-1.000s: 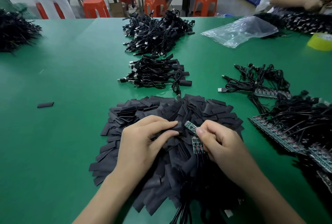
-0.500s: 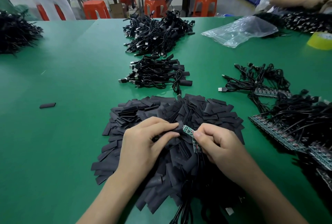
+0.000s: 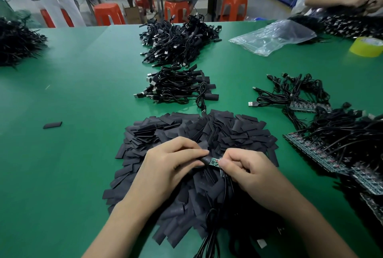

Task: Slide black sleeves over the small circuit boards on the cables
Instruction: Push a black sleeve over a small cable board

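Over a big heap of flat black sleeves (image 3: 217, 131) my left hand (image 3: 167, 166) pinches one black sleeve (image 3: 204, 160) between thumb and forefinger. My right hand (image 3: 248, 173) pinches a small green circuit board (image 3: 213, 162) whose left end sits in the sleeve's mouth. A second green board (image 3: 222, 173) pokes out below my right fingers. Black cables (image 3: 209, 235) run from my right hand toward me across the heap.
Two piles of sleeved cables lie beyond the heap, a near pile (image 3: 178, 88) and a far pile (image 3: 178, 40). Unsleeved cables with rows of green boards (image 3: 323, 154) fill the right. One loose sleeve (image 3: 52, 125) lies at left. A plastic bag (image 3: 273, 36) and yellow tape roll (image 3: 366, 46) sit far right.
My hands have come together. The board's end has gone from bare beside the sleeve to inside the sleeve's mouth.
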The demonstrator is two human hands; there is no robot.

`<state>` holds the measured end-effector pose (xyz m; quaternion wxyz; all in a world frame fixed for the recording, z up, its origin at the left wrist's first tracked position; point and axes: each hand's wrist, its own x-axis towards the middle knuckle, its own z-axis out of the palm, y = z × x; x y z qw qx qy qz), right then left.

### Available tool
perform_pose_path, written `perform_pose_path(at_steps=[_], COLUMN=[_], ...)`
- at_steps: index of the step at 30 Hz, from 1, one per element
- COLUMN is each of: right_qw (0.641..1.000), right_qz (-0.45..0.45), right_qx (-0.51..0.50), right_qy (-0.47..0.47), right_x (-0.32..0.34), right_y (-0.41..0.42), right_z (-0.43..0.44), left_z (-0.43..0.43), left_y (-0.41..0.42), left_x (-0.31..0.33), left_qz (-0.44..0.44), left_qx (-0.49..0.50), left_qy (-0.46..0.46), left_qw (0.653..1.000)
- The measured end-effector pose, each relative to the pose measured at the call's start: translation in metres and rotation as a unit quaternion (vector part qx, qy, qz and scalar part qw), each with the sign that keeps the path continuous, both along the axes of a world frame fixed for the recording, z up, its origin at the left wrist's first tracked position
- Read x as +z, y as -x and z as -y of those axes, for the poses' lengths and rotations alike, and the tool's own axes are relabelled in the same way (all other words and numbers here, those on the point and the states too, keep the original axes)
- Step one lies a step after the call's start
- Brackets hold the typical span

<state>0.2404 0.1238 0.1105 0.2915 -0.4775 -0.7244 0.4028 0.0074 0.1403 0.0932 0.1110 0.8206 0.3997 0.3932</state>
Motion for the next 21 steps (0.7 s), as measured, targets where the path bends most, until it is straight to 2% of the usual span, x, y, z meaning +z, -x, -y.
perform_pose_path(at_steps=[5,14,21], right_qw=[0.997,0.998,0.982], right_qz=[-0.041,-0.029,-0.115], right_qx=[0.01,0.028,0.062], right_qy=[0.058,0.05,0.139], right_x=[0.002,0.003,0.008], right_y=[-0.003,-0.001,-0.007], right_z=[-0.003,0.0,-0.001], left_z=[0.001,0.008,0.011], left_y=[-0.001,-0.012,-0.018], left_x=[0.001,-0.001,-0.003], left_qz=[-0.001,0.021,0.049], left_qx=[-0.016,-0.02,-0.032], left_qy=[0.002,0.009,0.0], left_qw=[1.0,1.0,0.998])
